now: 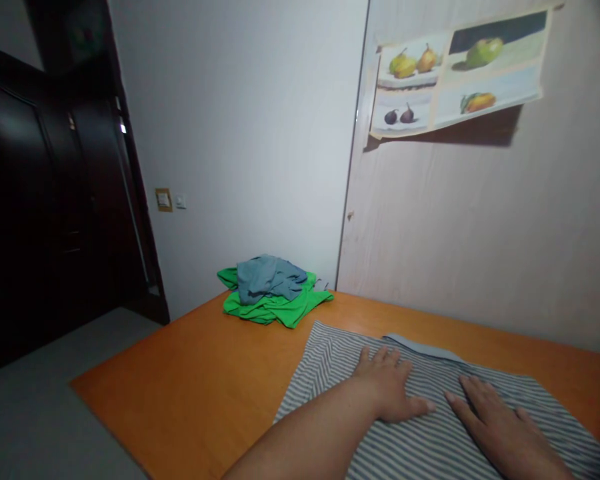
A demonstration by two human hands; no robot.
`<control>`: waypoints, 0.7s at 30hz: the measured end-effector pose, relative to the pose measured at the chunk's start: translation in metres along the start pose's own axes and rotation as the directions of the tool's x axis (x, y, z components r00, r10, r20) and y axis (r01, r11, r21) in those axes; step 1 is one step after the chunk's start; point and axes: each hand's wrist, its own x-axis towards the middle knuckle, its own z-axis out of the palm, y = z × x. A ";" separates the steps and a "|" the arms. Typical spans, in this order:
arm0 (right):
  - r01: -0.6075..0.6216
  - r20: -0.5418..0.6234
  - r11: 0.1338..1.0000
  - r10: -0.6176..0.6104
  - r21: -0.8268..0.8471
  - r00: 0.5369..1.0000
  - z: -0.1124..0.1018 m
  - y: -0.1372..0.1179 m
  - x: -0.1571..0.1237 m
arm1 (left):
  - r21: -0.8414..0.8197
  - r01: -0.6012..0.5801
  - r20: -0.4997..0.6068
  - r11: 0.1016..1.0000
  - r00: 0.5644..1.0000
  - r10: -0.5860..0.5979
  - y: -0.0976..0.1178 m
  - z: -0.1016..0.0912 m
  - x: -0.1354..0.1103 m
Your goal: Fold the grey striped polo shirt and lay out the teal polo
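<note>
A grey-and-white striped garment lies spread flat on the orange table. My left hand rests palm down on its middle, fingers stretched out and slightly apart. My right hand lies flat on the cloth just to the right, fingers extended toward the left hand. Neither hand grips the fabric. A plain grey collar or band shows at the garment's far edge.
A green garment with a blue-grey one crumpled on top sits at the table's far corner by the white wall. A fruit poster hangs on the right wall. A dark door stands left; grey floor lies below.
</note>
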 end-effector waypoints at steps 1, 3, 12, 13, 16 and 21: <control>0.017 -0.009 1.000 -0.017 -0.009 1.000 0.004 0.003 0.001 | -0.003 0.000 -0.006 1.000 1.000 0.000 0.000 0.001 0.000; 0.031 -0.018 0.999 -0.031 -0.026 0.999 0.009 0.007 0.003 | -0.006 0.005 -0.017 1.000 1.000 -0.005 -0.001 0.002 0.001; -0.134 0.010 0.981 0.133 0.140 0.991 -0.030 -0.028 -0.001 | 0.031 0.085 -0.033 0.996 0.996 -0.084 -0.009 -0.003 -0.002; -0.165 -0.003 0.970 0.168 0.178 0.986 -0.035 -0.033 -0.002 | 0.043 0.089 -0.031 0.995 0.996 -0.088 -0.009 -0.003 -0.002; -0.236 -0.022 0.946 0.247 0.222 0.969 -0.045 -0.046 -0.002 | 0.072 0.103 -0.026 0.992 0.994 -0.102 -0.011 -0.004 -0.002; -0.299 -0.015 0.921 0.313 0.249 0.950 -0.051 -0.053 -0.002 | 0.104 0.146 -0.053 0.984 0.988 -0.142 -0.016 -0.008 -0.009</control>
